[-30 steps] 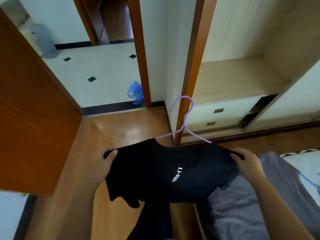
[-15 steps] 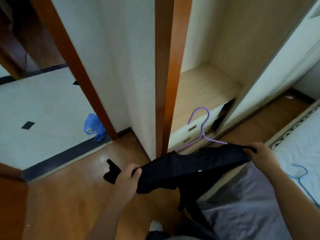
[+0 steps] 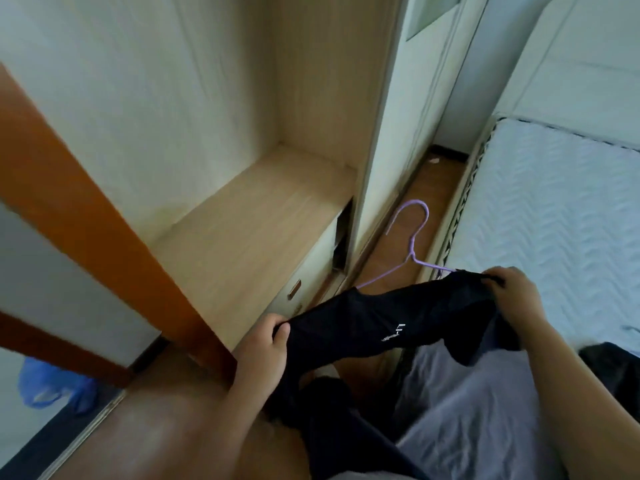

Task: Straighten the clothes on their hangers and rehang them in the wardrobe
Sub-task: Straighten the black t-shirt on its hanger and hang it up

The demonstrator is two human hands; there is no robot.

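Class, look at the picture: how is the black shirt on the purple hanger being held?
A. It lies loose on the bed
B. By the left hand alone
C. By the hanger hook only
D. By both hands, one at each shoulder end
D: the left hand and the right hand each grip one end of the black shirt, while the hook of the purple hanger sticks up free.

I see a black T-shirt (image 3: 388, 323) (small white chest lettering) draped on a purple wire hanger (image 3: 412, 247), hook pointing to twelve o'clock, wardrobe (image 3: 242, 220) at ten o'clock.
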